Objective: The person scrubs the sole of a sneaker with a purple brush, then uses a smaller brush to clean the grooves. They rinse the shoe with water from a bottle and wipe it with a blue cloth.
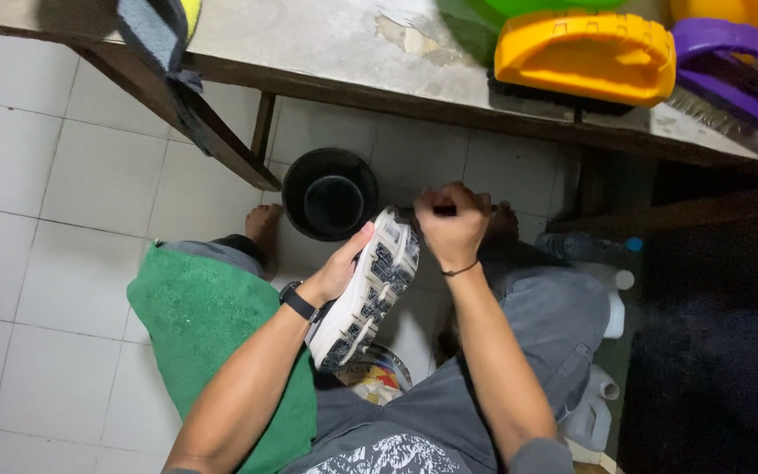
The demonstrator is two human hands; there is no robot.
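Observation:
A white sneaker [366, 294] with a grey and black treaded sole is turned sole-up above my lap. My left hand [342, 266] grips it along its left side, a black watch on the wrist. My right hand [452, 226] is closed around a thin dark tool at the toe end of the shoe; most of the tool is hidden in my fist. A green towel [208, 329] lies over my left knee.
A black bucket [330, 195] stands on the white tiled floor by my bare feet. Above is a worn table edge [379, 92] with an orange brush [585, 57] and a purple brush [730, 70]. White plastic jugs [603, 395] and a bottle sit to the right.

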